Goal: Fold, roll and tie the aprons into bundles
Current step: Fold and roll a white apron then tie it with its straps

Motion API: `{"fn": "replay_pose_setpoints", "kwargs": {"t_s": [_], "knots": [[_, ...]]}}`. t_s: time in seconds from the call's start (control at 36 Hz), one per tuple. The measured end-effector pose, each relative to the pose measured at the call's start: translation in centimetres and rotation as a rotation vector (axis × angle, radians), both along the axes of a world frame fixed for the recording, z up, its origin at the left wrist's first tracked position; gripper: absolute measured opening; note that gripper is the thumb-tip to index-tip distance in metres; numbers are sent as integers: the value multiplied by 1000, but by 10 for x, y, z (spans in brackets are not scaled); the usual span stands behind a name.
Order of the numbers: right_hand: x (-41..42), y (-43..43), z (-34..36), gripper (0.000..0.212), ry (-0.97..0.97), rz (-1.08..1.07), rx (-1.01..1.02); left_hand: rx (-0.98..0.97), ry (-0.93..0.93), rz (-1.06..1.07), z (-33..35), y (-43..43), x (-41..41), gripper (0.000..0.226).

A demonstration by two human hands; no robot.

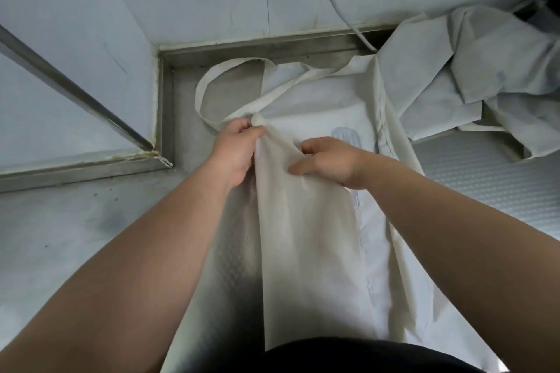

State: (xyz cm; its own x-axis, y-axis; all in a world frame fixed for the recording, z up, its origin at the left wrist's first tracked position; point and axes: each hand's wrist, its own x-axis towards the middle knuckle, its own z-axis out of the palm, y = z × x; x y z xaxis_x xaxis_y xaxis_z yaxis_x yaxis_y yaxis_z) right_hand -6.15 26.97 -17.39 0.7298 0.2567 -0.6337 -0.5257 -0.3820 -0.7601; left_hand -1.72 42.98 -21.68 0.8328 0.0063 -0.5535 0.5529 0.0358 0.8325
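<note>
Steel counter (60,236): apron (303,236) lies long axis away from body; L hand (233,154) & R hand (327,163) pinch its top, neck loop (212,76) just beyond.

Both hands on the cream apron (306,221): left hand (235,151) pinches its top corner by the neck loop (218,85), right hand (328,162) grips, seemingly, a fold beside it.

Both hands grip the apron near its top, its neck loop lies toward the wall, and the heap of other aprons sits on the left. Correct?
No. The head view shows the heap at the right, not the left. The rest stands: left hand and right hand both grip the apron near its top, and its neck loop lies toward the wall.
</note>
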Motion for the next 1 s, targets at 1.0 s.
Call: {"fn": "replay_pose_setpoints", "kwargs": {"t_s": [1.0], "knots": [[-28, -47, 11, 30, 24, 95, -346, 1136, -326, -1009, -19, -18, -73, 85]]}}
